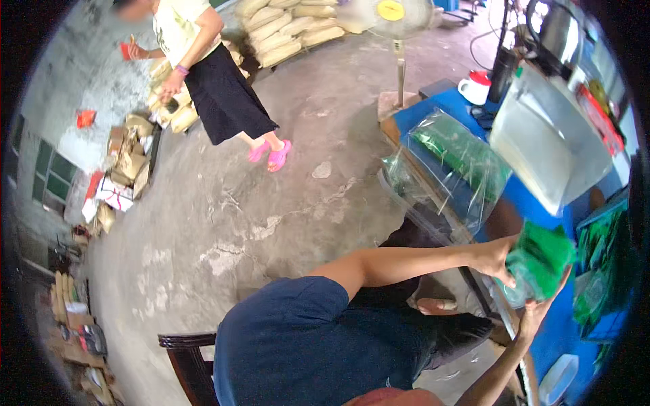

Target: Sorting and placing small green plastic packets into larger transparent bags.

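Observation:
My left hand [496,260] and my right hand [539,308] hold a bright green bundle in clear plastic [546,256] between them, over the blue table [567,358]. The left fingers press the side of the bundle nearest my body. My right hand grips its lower edge, with fingers running up the far side. Its green part faces up, and the crinkled plastic shows toward my wrists. What the bundle is made of, I cannot make out. Beyond my hands lies a large clear plastic bag [460,152] with flat green pieces inside.
A pale upright panel or bin [545,139] stands beyond the bundle, near a white mug with a red lid [475,88]. Right of my hands is a dark-edged tray of green items [599,271]. A fan [398,61], stacked sacks [288,30] and a walking person [203,74] are farther off.

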Demonstrator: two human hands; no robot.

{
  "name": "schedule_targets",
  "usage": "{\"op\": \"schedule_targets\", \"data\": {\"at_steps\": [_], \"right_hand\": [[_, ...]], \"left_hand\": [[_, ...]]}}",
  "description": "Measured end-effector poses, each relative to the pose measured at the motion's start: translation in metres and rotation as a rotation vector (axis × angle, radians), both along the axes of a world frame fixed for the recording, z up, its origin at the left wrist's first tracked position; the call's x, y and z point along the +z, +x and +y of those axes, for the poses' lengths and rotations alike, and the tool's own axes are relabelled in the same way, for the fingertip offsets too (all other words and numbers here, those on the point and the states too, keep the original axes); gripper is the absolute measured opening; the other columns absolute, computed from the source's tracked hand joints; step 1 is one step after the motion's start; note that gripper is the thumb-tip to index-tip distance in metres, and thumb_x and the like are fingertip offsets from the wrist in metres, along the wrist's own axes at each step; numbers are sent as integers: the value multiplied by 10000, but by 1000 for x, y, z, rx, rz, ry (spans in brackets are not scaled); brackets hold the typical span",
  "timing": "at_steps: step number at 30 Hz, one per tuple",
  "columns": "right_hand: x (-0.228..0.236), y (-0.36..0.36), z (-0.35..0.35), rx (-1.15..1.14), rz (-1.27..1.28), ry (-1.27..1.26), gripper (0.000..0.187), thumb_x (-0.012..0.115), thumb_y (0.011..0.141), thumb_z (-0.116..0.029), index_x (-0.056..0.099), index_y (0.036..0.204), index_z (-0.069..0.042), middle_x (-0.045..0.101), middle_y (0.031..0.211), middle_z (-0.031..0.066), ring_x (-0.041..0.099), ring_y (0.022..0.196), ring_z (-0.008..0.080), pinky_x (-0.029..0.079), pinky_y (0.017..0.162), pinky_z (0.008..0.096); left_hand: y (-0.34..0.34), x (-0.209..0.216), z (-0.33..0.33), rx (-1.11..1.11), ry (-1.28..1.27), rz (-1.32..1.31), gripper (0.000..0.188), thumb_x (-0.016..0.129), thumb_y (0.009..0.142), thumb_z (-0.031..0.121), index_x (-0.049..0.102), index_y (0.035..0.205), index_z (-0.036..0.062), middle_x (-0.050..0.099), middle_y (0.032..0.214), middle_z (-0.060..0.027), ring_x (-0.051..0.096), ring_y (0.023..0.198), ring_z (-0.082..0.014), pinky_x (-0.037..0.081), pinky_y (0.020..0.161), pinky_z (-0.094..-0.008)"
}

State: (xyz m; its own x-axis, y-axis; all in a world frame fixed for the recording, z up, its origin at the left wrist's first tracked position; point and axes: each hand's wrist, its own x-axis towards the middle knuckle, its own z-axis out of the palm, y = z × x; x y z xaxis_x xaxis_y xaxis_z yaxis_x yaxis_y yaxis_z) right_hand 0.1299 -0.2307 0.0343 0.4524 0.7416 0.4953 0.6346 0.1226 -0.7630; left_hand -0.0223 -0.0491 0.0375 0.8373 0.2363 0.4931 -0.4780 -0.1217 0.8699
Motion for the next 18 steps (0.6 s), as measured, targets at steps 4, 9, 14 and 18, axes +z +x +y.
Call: {"op": "schedule_targets", "data": {"at_steps": [4,9,14,18], "right_hand": [[-40,29,-14,-179,-210,-299,783,815,774,-280,436,1418,-46,591,1281,156,573,1145,270,444,990,417],[-36,5,53,-162,-56,-187,957,899,674,-254,361,1422,3,502,1330,213,521,1199,340,413,1046,419],[-41,21,45,-93,130,-152,1260,913,636,-292,42,1500,-5,447,1364,264,474,1269,377,391,1081,431],[-28,14,32,-83,-27,-104,1159,883,680,-298,97,1481,-8,481,1335,281,516,1234,419,441,1017,455]], "left_hand": [[44,-28,13,-12,347,-18,840,849,584,153,484,1325,0,483,1334,-233,434,1280,-333,309,1123,-444],[27,-17,40,98,193,107,964,878,695,134,321,1481,83,483,1395,-156,495,1250,-262,374,1094,-377],[58,-36,36,-59,33,164,1278,879,674,24,-38,1560,105,316,1530,-135,359,1381,-244,335,1140,-387],[58,-23,15,-113,-230,139,1269,886,666,37,-8,1564,104,320,1532,-120,358,1387,-228,349,1132,-392]]}}
